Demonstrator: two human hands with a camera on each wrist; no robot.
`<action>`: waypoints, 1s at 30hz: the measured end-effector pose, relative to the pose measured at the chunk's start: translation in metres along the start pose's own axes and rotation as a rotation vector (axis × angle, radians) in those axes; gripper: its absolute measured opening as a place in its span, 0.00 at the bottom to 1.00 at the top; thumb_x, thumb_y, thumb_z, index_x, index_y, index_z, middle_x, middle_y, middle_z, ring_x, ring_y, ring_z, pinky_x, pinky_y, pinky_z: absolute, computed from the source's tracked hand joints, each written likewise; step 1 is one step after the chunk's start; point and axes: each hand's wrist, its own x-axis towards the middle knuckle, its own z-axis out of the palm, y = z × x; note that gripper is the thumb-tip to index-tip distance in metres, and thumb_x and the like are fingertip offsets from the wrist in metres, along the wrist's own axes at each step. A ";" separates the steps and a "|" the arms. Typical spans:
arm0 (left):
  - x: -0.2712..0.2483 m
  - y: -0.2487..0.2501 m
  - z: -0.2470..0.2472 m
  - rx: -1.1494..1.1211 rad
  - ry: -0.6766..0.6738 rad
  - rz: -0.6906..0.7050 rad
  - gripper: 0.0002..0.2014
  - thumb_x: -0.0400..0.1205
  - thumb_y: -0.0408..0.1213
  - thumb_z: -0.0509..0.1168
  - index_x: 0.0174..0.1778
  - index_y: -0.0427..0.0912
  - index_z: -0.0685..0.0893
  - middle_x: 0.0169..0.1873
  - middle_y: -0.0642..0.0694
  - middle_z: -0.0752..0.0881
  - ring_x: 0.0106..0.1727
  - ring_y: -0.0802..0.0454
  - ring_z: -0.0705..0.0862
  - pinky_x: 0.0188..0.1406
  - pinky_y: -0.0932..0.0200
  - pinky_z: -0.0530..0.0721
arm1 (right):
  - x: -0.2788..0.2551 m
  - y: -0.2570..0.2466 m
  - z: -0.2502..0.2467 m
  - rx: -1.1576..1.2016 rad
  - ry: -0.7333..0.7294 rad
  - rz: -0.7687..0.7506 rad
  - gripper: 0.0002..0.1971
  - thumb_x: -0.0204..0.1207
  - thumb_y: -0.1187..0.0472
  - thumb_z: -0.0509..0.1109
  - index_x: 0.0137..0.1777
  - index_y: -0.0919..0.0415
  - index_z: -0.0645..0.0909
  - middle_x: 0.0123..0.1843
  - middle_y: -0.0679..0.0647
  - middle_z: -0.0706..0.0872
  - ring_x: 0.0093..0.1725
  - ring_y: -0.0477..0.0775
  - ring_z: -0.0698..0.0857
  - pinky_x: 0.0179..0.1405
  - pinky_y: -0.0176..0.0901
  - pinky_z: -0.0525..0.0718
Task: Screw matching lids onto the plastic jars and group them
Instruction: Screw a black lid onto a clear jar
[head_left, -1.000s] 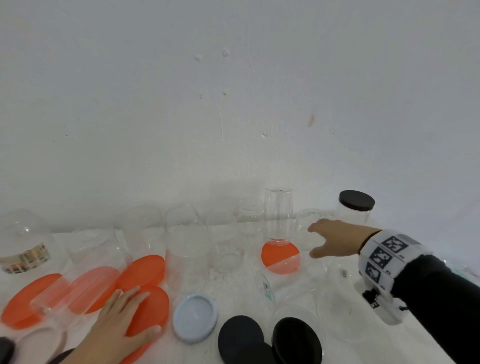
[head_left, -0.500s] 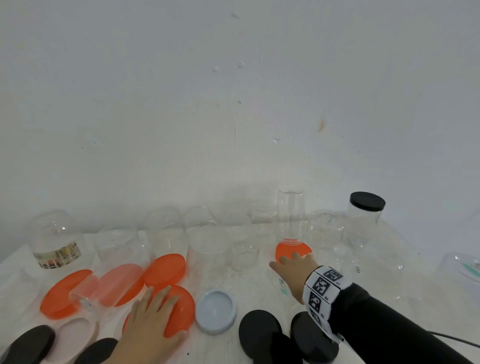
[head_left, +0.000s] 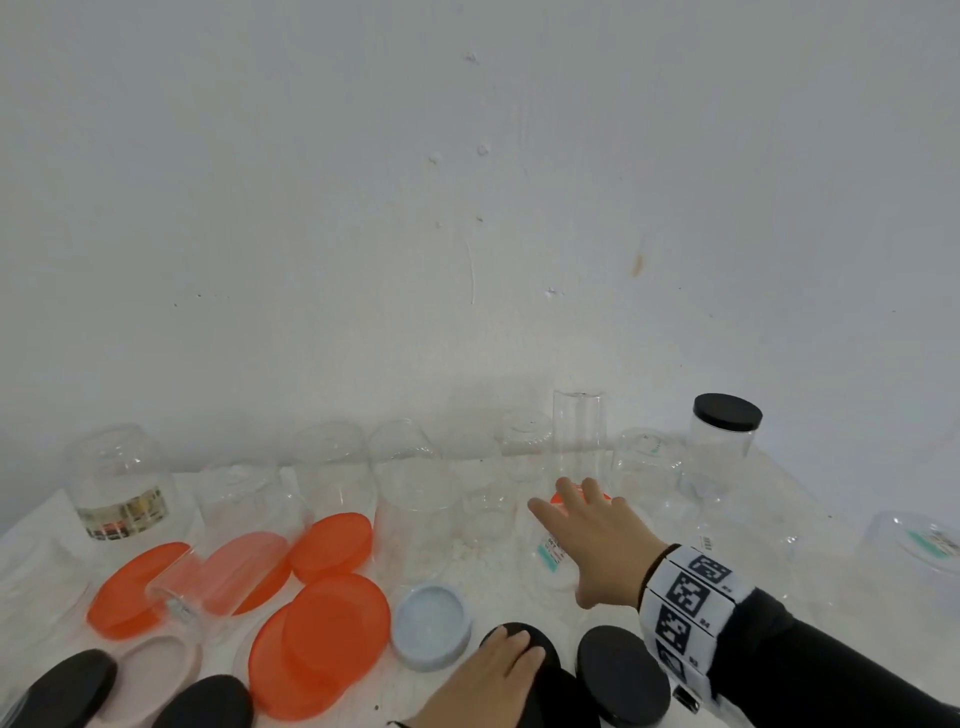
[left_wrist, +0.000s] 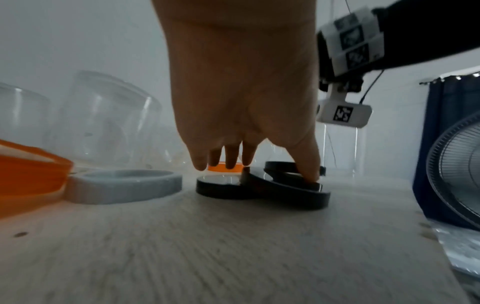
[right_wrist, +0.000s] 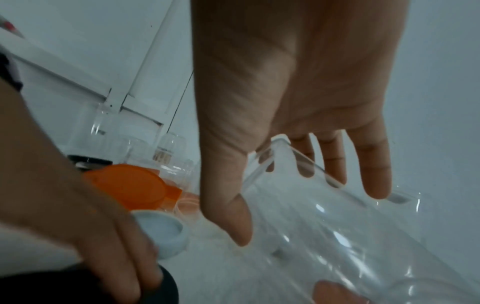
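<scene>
1. left hand is down on the black lids right at the near edge of the table. fingers are curled over the top of the stacked pair, thumb on the upper lid, so it looks like it's gripping one, though i can't say which lid it really has.
2. right hand is reaching forward, palm down, fingers straight and spread, hovering over a clear plastic jar lying on its side. from the wrist view i can't tell whether the fingertips touch the jar; it isn't wrapped around it.
3. just past the right fingertips there's a tall narrow clear jar with an orange lid at its base.
4. further right of that hand, back by the wall, one clear jar already has its black lid on.
5. just left of the left hand sits a pale blue-grey lid, open side up.
6. further left of it: a bunch of loose orange lids, another clear jar on its side across some of them, and more black lids at the near edge.
7. a row of lidless clear jars stands beyond both hands along the wall.
</scene>
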 end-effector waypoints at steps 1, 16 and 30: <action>0.005 -0.005 0.007 0.106 0.046 0.012 0.27 0.81 0.57 0.63 0.76 0.53 0.75 0.77 0.50 0.73 0.79 0.54 0.68 0.76 0.62 0.67 | -0.003 0.000 -0.002 0.029 0.041 0.018 0.47 0.65 0.54 0.78 0.79 0.53 0.52 0.73 0.58 0.60 0.68 0.62 0.66 0.57 0.53 0.80; -0.010 0.019 0.008 0.074 0.115 0.027 0.28 0.54 0.68 0.78 0.50 0.65 0.90 0.47 0.69 0.88 0.48 0.72 0.86 0.44 0.73 0.85 | -0.031 0.012 -0.015 0.719 0.351 0.183 0.48 0.59 0.48 0.77 0.77 0.40 0.52 0.56 0.44 0.55 0.60 0.50 0.61 0.54 0.37 0.72; -0.075 -0.066 -0.040 -0.565 0.409 -0.207 0.52 0.64 0.70 0.67 0.82 0.52 0.57 0.70 0.62 0.65 0.69 0.67 0.65 0.66 0.71 0.63 | -0.055 -0.006 -0.007 1.096 0.169 0.343 0.40 0.63 0.58 0.80 0.68 0.42 0.57 0.60 0.50 0.64 0.55 0.52 0.76 0.41 0.31 0.78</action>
